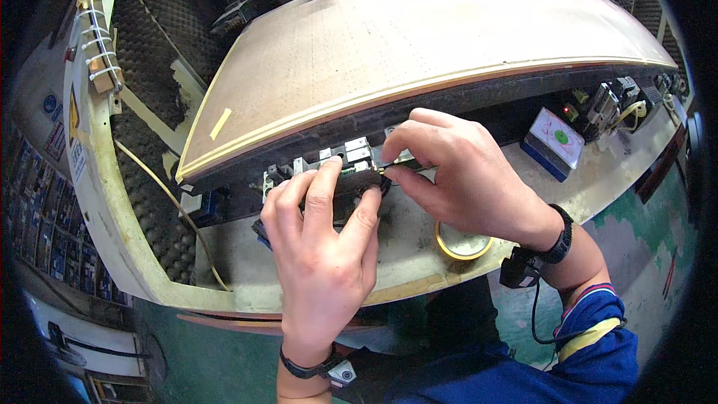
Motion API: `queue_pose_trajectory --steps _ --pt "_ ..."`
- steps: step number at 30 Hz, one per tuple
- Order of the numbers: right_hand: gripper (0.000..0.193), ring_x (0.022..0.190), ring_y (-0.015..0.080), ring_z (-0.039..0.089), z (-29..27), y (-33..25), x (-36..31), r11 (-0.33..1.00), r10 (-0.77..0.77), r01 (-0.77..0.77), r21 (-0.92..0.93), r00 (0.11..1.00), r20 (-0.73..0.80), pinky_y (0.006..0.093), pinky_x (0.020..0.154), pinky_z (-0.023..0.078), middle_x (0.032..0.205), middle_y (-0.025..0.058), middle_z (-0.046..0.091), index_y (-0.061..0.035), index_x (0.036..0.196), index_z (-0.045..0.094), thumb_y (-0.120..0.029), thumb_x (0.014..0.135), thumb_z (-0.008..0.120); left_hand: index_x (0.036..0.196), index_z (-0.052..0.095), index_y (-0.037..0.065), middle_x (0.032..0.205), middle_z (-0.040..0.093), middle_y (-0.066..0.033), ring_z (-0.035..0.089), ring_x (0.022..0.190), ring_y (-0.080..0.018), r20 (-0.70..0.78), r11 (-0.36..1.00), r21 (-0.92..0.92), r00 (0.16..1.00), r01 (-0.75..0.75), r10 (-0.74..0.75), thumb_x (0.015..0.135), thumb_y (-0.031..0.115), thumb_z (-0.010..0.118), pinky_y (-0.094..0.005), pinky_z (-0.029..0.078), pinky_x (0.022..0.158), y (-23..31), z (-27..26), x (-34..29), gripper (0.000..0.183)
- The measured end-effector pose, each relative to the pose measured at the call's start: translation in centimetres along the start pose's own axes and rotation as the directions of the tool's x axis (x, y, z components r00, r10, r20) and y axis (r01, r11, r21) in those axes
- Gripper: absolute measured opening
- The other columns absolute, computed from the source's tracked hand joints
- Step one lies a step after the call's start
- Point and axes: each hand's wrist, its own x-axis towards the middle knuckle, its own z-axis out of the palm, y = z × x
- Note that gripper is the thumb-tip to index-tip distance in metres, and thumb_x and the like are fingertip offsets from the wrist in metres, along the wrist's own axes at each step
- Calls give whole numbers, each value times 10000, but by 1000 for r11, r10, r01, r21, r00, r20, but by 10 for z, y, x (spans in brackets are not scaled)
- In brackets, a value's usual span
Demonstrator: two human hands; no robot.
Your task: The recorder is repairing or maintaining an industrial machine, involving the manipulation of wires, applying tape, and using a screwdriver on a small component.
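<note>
Black device (360,178) | hands (321,236) at it | blue-sided box (555,142): contents hidden

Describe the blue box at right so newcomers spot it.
Find the large pale panel, then the bench along its near edge. There, right of the right hand, sits the blue box: it alone has a pale top with a green spot.

Yellow-rimmed round item (460,256) at 4 o'clock; blue-sided box (553,144) with green blot on top, 3. Big pale panel (449,30), 1. Cable-tied strip (98,41), 10. Green floor (213,370), 7.
</note>
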Motion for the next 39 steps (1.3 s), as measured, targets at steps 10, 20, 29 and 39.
queue_pose_trajectory --steps 10,20,29,39 --pt "75 855 407 741 5 -7 5 994 -20 18 -108 1000 -19 492 746 609 882 156 691 -41 870 695 -55 876 769 1179 843 93 1461 633 -199 549 1345 -402 -22 1000 -15 1000 0 0 847 117 840 -598 438 1143 -1 3 0 332" --pt "87 809 387 741 11 0 3 979 -129 118 -168 990 -54 476 704 607 863 132 685 -46 868 699 -57 856 785 1156 847 78 1426 652 -211 572 1316 -430 -105 988 -147 993 43 -58 809 55 874 -558 461 1131 -8 5 -11 349" --pt "95 830 393 735 7 -2 2 989 -101 96 -115 994 -39 480 714 600 883 143 683 -39 909 702 -59 884 791 1144 846 78 1419 647 -203 573 1308 -425 -119 984 -170 990 59 -80 810 50 874 -555 458 1113 -9 6 -14 336" --pt "93 817 400 733 7 -3 4 989 -100 96 -112 994 -32 489 705 597 857 149 678 -30 876 688 -39 850 776 1148 833 81 1421 652 -212 571 1334 -446 -130 970 -224 983 96 -128 784 4 885 -565 454 1156 -9 7 -15 376"
